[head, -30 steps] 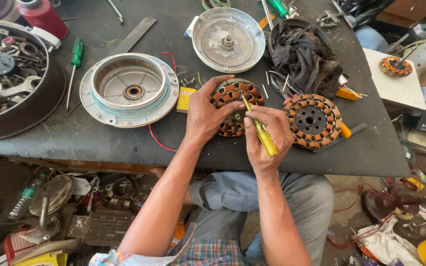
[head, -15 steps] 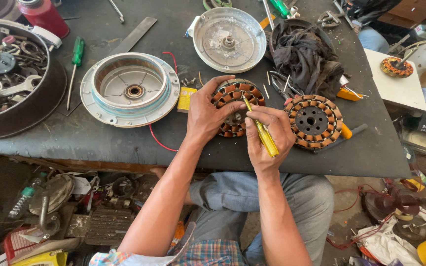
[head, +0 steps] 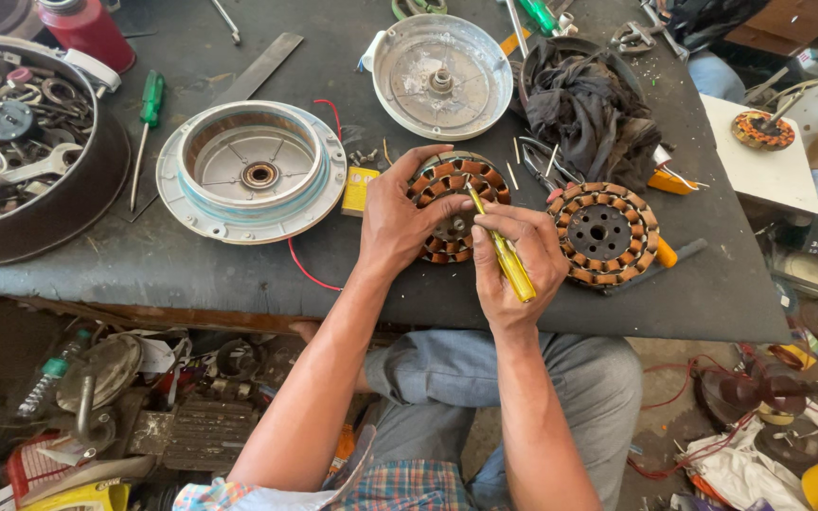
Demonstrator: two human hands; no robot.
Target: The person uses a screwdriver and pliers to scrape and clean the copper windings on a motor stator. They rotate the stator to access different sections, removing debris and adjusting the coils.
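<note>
The left hand (head: 400,222) covered the near left part of the copper-wound stator (head: 452,203). The screwdriver (head: 504,251) tip's contact point was too small to tell. The round pan (head: 97,180) of metal parts was cut off by the left edge.

Bare surface (head: 239,274) lies open along the near edge by my left grip (head: 400,222). A second stator (head: 601,232) crowds my right grip (head: 515,260); the white housing (head: 253,170) blocks farther left.

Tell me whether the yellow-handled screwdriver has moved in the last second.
No. The yellow-handled screwdriver in the right hand keeps its place between the two copper-wound stators, tip on the left stator.
</note>
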